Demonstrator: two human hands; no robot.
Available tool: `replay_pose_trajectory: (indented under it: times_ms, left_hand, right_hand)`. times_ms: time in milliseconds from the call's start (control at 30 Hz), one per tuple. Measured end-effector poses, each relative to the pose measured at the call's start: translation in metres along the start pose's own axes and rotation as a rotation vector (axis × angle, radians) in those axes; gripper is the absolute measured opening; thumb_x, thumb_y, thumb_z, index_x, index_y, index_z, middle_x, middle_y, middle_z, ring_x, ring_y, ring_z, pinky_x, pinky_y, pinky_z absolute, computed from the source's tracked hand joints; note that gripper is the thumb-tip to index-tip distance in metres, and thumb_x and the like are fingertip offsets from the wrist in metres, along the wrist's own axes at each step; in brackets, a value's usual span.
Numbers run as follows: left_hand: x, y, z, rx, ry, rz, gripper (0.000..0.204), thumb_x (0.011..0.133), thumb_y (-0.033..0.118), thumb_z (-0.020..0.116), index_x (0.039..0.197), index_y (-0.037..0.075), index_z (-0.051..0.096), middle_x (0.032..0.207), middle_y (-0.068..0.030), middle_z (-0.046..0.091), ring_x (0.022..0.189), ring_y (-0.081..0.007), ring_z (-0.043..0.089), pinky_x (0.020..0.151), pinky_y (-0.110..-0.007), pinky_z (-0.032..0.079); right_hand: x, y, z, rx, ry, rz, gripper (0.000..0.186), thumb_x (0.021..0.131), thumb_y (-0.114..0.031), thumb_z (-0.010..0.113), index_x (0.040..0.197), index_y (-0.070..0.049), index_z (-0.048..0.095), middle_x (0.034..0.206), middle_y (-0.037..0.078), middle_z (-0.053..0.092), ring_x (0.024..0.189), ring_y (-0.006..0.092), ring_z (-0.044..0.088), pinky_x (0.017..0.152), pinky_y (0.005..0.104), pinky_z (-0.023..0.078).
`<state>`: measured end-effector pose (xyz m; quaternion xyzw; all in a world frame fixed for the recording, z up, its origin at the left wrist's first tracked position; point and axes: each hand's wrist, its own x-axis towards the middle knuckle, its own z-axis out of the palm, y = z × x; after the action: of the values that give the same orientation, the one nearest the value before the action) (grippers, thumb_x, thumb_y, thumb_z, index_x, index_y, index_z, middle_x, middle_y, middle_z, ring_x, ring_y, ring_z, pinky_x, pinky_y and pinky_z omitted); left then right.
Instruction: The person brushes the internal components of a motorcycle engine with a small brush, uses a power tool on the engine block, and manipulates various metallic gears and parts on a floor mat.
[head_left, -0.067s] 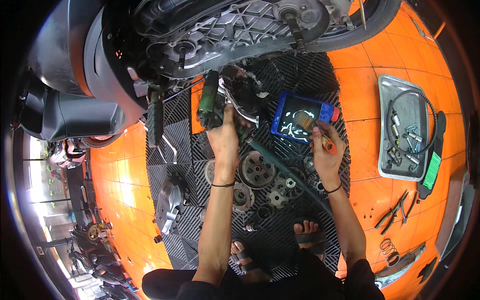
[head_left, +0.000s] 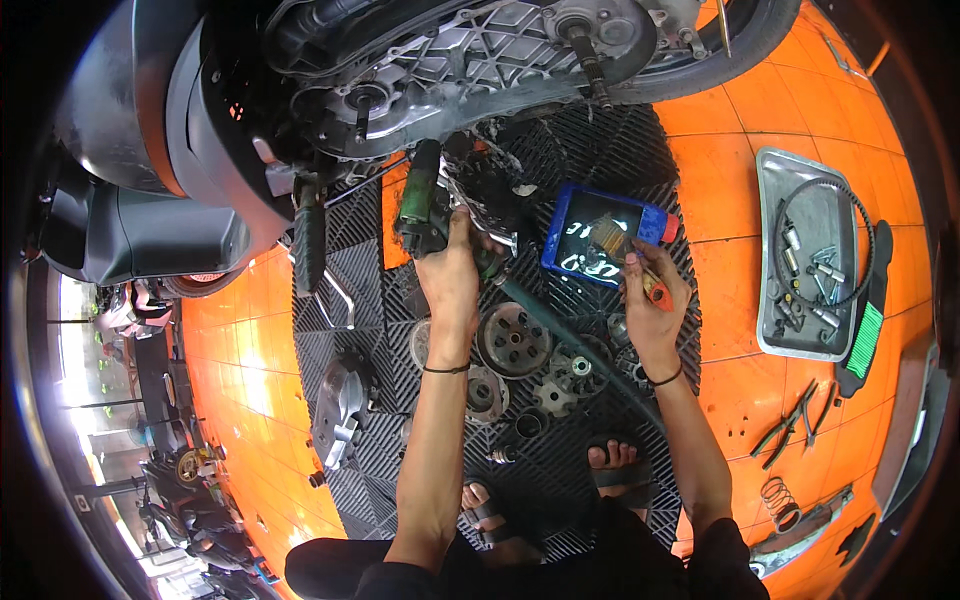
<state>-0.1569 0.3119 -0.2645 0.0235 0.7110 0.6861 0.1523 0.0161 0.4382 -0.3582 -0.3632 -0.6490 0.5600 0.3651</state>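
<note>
My left hand point(head_left: 450, 285) is closed around a dirty green and black air tool point(head_left: 418, 190), just below the engine case point(head_left: 450, 60) of the tipped-up view of a scooter. A dark hose point(head_left: 555, 325) runs from beneath that hand toward the lower right. My right hand point(head_left: 655, 305) grips a brush point(head_left: 612, 235) by its handle, which has an orange-red end. Its bristles are over a blue cut-open container point(head_left: 553, 235) holding dark liquid with white glints. Fingers of the left hand are partly hidden by the tool.
Pulleys and gears point(head_left: 515, 340) lie on the black ribbed mat point(head_left: 590, 150) between my arms. A metal cover point(head_left: 342, 400) sits left. On the orange floor at right are a metal tray point(head_left: 775, 340) with a belt, a green-bristled brush point(head_left: 863, 340), pliers point(head_left: 790, 425) and a spring point(head_left: 780, 503).
The brush bristles have shifted slightly within the container, and the white glints on the liquid have changed shape. My left hand and the air tool look nearly still.
</note>
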Motion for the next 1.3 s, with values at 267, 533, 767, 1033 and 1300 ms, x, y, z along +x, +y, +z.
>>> replay_pose_trajectory:
  times_ms: [267, 533, 767, 1033, 1300]
  left_hand:
    - [0.000, 0.006, 0.020, 0.023, -0.082, 0.051, 0.018, 0.100, 0.017, 0.065, 0.097, 0.001, 0.059, 0.070, -0.0059, 0.062, 0.060, -0.0162, 0.062, 0.056, -0.033, 0.052]
    - [-0.002, 0.002, 0.007, -0.003, -0.037, 0.049, 0.020, 0.102, 0.021, 0.063, 0.098, 0.002, 0.060, 0.075, -0.0065, 0.062, 0.064, -0.0169, 0.062, 0.063, -0.034, 0.054]
    - [-0.011, -0.001, -0.008, -0.064, 0.021, 0.069, 0.019, 0.102, 0.019, 0.064, 0.098, 0.000, 0.062, 0.071, -0.0044, 0.063, 0.062, -0.0139, 0.061, 0.060, -0.029, 0.050]
    - [-0.036, 0.007, -0.021, -0.139, 0.096, 0.064, 0.021, 0.101, 0.022, 0.065, 0.103, 0.001, 0.066, 0.070, -0.0012, 0.065, 0.062, -0.0086, 0.057, 0.059, -0.028, 0.045]
    - [-0.060, 0.000, -0.067, -0.109, 0.174, -0.035, 0.028, 0.097, 0.028, 0.070, 0.096, 0.000, 0.067, 0.068, -0.0014, 0.064, 0.062, -0.0085, 0.060, 0.057, -0.029, 0.047]
  right_hand:
    - [0.008, 0.005, 0.000, 0.076, -0.048, 0.048, 0.021, 0.097, -0.012, 0.068, 0.110, 0.004, 0.069, 0.085, 0.013, 0.073, 0.074, 0.0152, 0.070, 0.068, 0.0290, 0.054]
    - [0.018, -0.037, 0.003, 0.009, -0.023, -0.103, 0.023, 0.096, -0.012, 0.071, 0.113, 0.003, 0.068, 0.088, 0.015, 0.074, 0.078, 0.0166, 0.072, 0.070, 0.0297, 0.055]
    - [0.068, -0.097, 0.060, 0.034, -0.069, -0.676, 0.030, 0.091, -0.008, 0.073, 0.118, 0.004, 0.066, 0.100, 0.020, 0.073, 0.082, 0.0330, 0.074, 0.073, 0.0389, 0.058]
    - [0.169, -0.130, 0.086, -0.936, -0.459, -1.332, 0.035, 0.093, -0.008, 0.054, 0.125, 0.005, 0.058, 0.120, 0.023, 0.063, 0.100, 0.0357, 0.070, 0.076, 0.0424, 0.062]
    - [0.175, -0.165, 0.107, -1.093, -0.715, -1.559, 0.023, 0.091, -0.008, 0.056, 0.109, 0.004, 0.062, 0.107, 0.022, 0.067, 0.095, 0.0382, 0.070, 0.080, 0.0453, 0.059]
